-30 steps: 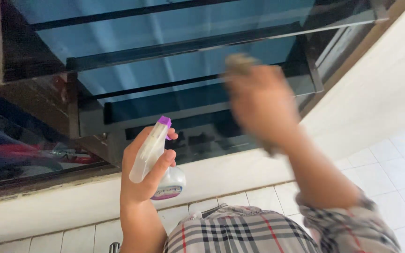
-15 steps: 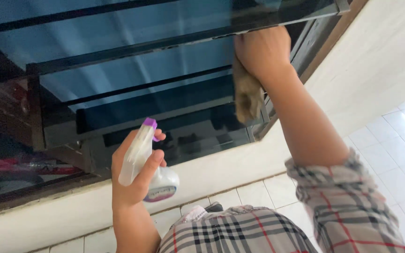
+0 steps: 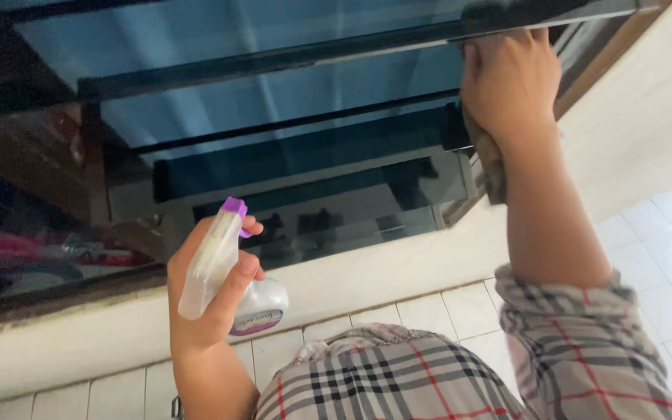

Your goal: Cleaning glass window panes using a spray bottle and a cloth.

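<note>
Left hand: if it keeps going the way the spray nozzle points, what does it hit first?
The left hand holds the spray bottle with its purple nozzle aimed up toward the louvre window. First contact would likely be the lower dark glass slat; depth is unclear from this single view.

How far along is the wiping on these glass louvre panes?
Done: hard to judge; no streaks or spray drops show on any pane. In hand: the right hand presses a brownish cloth against the right end of the upper pane, while the left hand holds a clear spray bottle with a purple nozzle, away from the glass. Left: the lower panes have no hand on them.
</note>
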